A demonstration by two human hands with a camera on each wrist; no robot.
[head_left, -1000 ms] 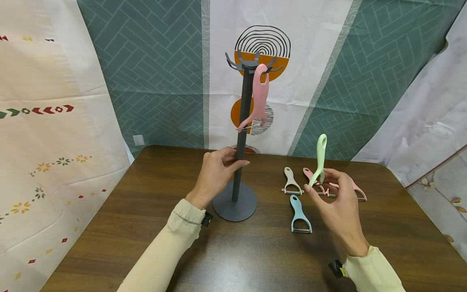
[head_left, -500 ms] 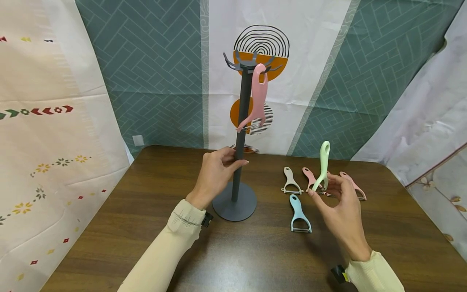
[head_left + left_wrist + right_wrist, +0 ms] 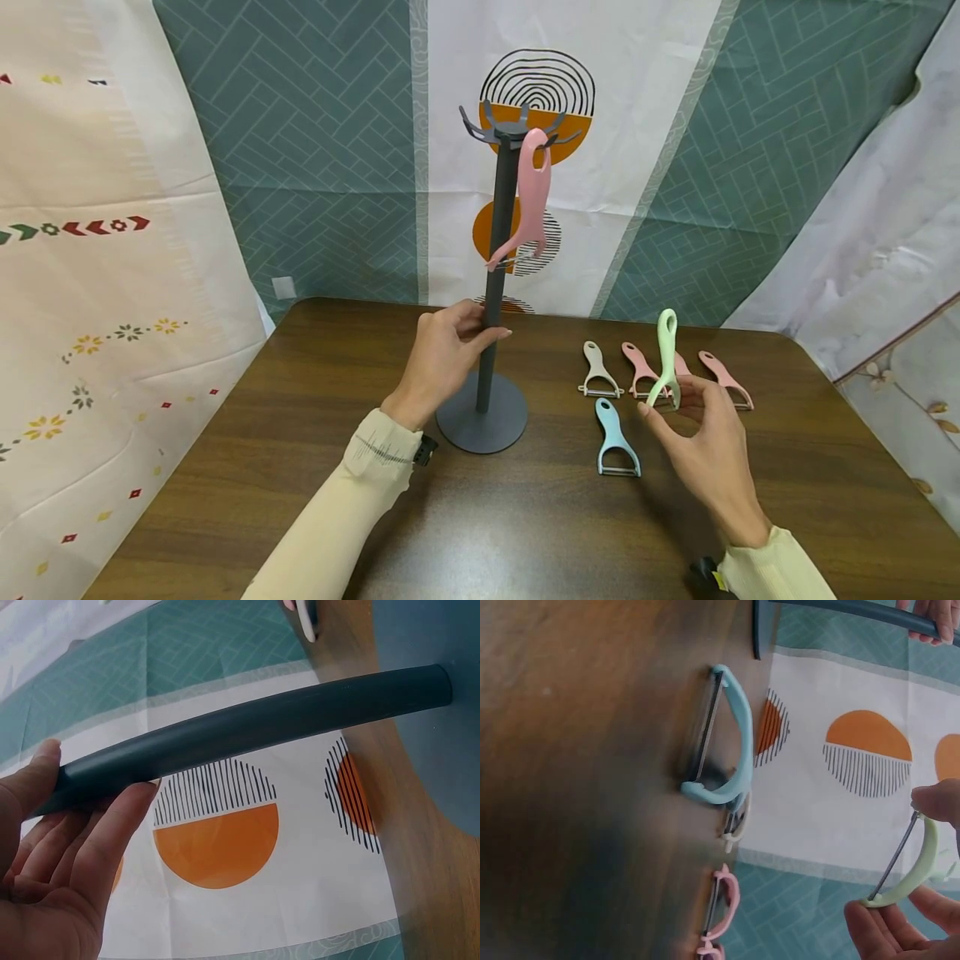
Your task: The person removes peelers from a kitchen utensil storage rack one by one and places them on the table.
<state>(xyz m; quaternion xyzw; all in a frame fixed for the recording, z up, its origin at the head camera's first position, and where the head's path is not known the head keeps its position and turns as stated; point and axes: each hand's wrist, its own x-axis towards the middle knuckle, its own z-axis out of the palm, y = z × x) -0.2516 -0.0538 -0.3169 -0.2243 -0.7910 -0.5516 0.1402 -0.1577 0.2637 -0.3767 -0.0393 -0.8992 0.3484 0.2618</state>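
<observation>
My left hand [image 3: 441, 367] grips the pole of a dark grey hook stand [image 3: 499, 225], thumb on one side and fingers on the other. In the left wrist view the pole [image 3: 262, 716] runs down to its round base. From one of the stand's top hooks hangs a pink peeler [image 3: 534, 192]. My right hand [image 3: 708, 450] pinches a light green peeler [image 3: 666, 350] by its blade end, handle upright, above the table. The right wrist view shows thumb and fingers at the two ends of the green peeler's head [image 3: 924, 859].
On the brown table [image 3: 300, 500] lie a blue peeler [image 3: 615, 437], a cream peeler [image 3: 596, 367] and several pink ones, including one [image 3: 723, 375] at the far right. Patterned cloth [image 3: 337, 167] hangs behind the table.
My right hand has moved a little down and to the right with the green peeler, whose handle is now more upright. My left hand stays on the pole.
</observation>
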